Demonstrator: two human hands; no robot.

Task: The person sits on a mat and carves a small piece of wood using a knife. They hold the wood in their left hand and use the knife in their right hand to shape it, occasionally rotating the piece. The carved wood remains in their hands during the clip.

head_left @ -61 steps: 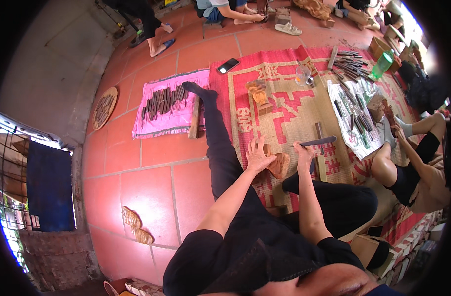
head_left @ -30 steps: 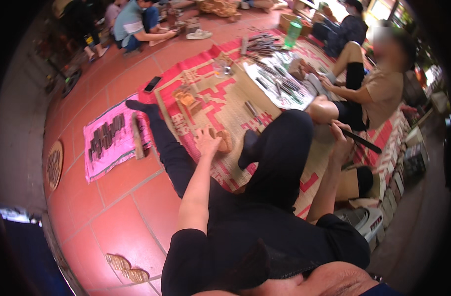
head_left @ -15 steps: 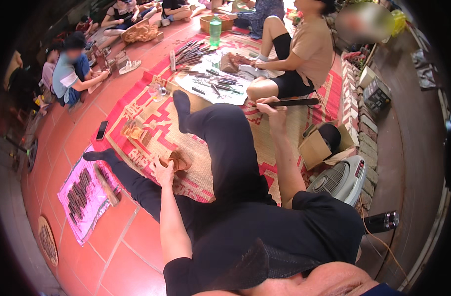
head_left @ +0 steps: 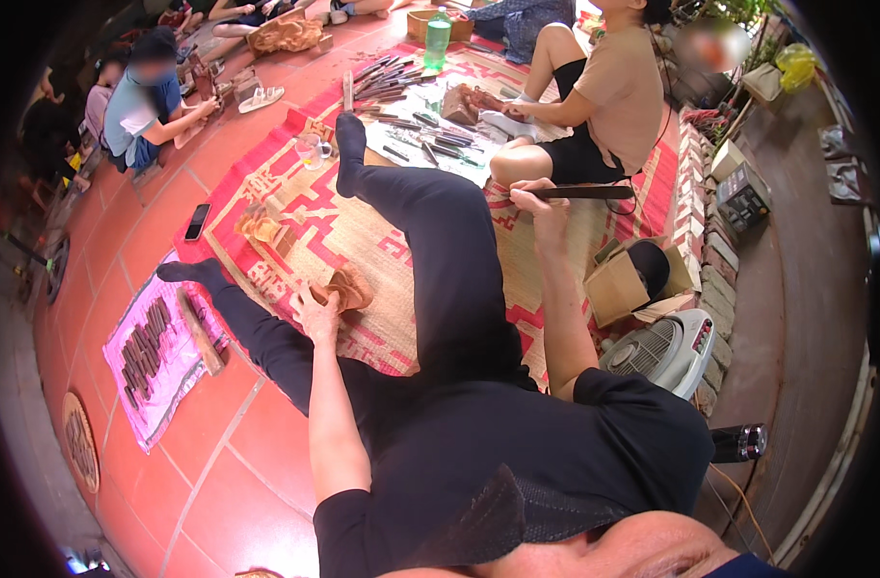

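Note:
My left hand [head_left: 316, 313] is closed around the near side of a small brown wood carving [head_left: 351, 289] on the patterned mat, between my legs. My right hand [head_left: 538, 197] is raised beyond my bent knee. It grips a long, dark carving tool [head_left: 594, 193], which points to the right, well apart from the wood. The tool's other end is hard to make out. A second, lighter wood carving [head_left: 264, 229] rests on the mat near my left foot.
A pink cloth [head_left: 160, 361] holds several dark tools, with a wooden mallet [head_left: 201, 332] along its edge. Ahead, several chisels [head_left: 440, 140] lie on a white sheet, near a seated person [head_left: 613, 106]. A phone [head_left: 197, 222], a fan [head_left: 661, 352] and an open carton [head_left: 615, 289] surround me.
The view has shifted slightly, so the mat and tools sit higher in the picture. My left hand stays on the wood carving, and my right hand still holds the dark tool up.

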